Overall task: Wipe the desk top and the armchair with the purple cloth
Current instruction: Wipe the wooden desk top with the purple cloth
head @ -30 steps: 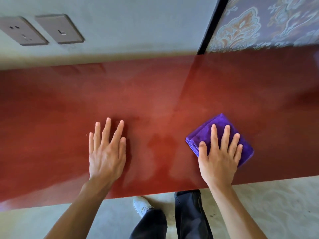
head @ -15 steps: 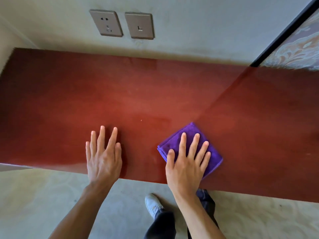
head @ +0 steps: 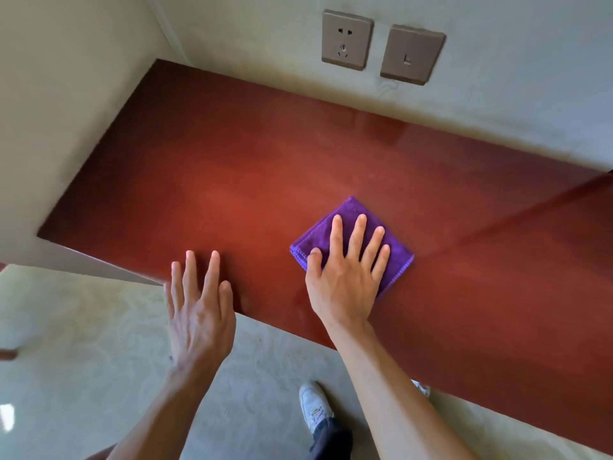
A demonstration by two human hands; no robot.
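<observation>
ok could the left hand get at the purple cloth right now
Probably yes: the left hand rests on the desk top, only bare surface between it and the purple cloth; the right hand covers most of it, but its left edge shows.

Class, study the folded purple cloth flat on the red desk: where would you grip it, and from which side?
Probably the folded purple cloth by its layered left edge, coming from the left: the folds stack there, beside the right hand, so it should lift folded.
</observation>
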